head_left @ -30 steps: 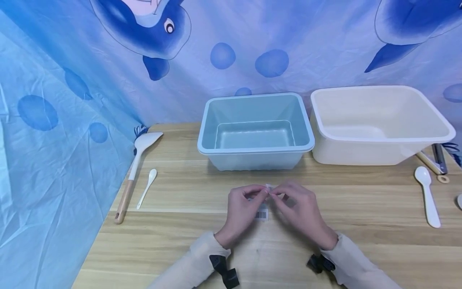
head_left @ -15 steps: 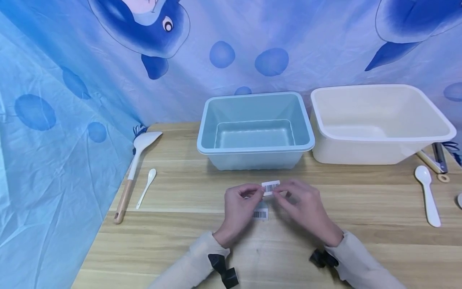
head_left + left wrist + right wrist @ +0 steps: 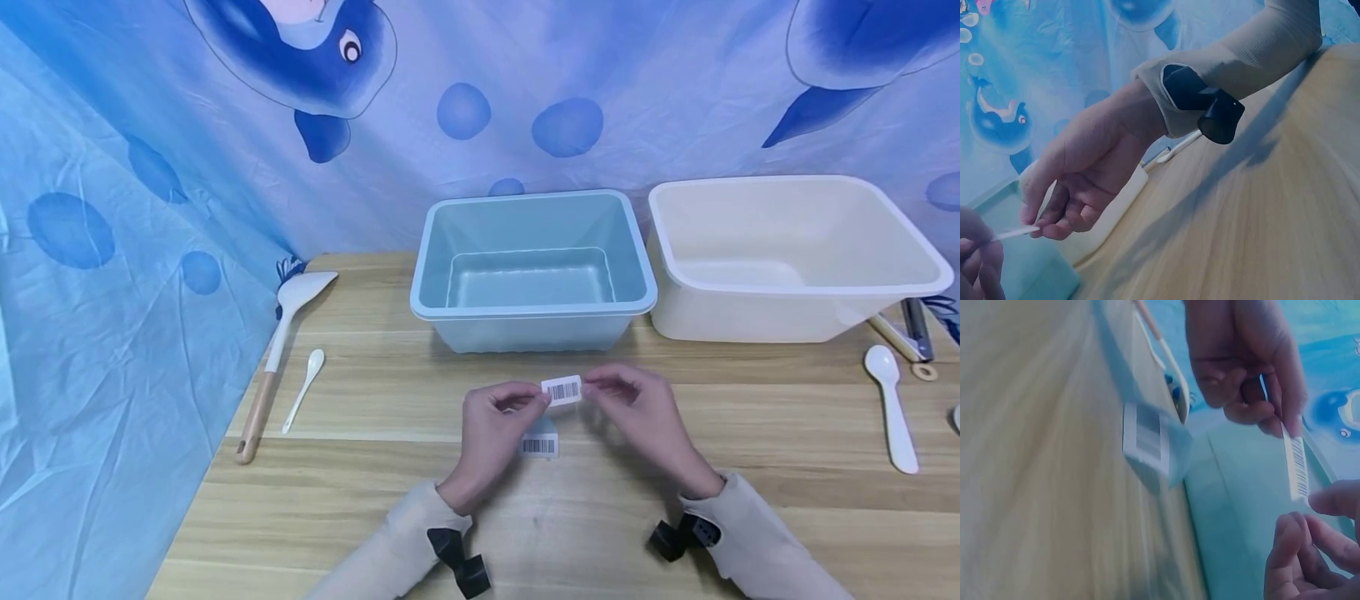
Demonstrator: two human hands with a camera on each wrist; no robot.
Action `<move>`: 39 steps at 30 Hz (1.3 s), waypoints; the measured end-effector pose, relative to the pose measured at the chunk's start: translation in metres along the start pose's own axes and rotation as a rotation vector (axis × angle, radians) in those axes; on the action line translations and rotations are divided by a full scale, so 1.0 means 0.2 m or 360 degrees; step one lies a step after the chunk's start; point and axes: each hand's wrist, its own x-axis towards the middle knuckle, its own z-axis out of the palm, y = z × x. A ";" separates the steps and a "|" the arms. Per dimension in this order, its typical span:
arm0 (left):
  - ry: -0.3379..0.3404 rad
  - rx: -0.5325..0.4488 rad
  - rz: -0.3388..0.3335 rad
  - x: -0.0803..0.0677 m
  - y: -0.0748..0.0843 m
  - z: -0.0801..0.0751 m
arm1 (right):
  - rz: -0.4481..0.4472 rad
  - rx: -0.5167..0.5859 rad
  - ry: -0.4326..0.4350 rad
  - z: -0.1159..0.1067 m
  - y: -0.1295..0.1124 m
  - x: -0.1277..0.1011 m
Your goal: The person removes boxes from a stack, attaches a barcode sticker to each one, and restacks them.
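Barcode label pinched at both ends, centre frame.
Held taut between left hand and right hand, above backing strip, keeping adhesive clear.

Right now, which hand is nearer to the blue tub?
Right. The right hand is just before the blue tub's front wall; the left hand sits slightly lower.
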 end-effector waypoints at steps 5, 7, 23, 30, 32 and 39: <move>-0.0045 -0.0010 0.0007 0.00 -0.01 -0.01 | 0.0113 0.0078 -0.0032 0.03 -0.01 0.00; -0.0058 -0.0005 0.0041 0.00 -0.01 -0.02 | 0.0100 0.0076 -0.0023 0.03 -0.01 0.00; -0.0197 0.0038 0.0145 0.06 -0.03 -0.12 | -0.0163 -0.0081 0.0095 0.09 -0.04 0.05; -0.0190 0.0142 0.0169 0.08 -0.04 -0.15 | -0.0232 -0.0111 0.0130 0.12 -0.02 0.07; -0.0201 0.0160 0.0192 0.09 -0.05 -0.15 | -0.0232 -0.0123 0.0146 0.12 -0.02 0.09; -0.0214 0.0218 0.0291 0.14 -0.06 -0.14 | -0.0341 -0.0261 0.0252 0.15 0.00 0.16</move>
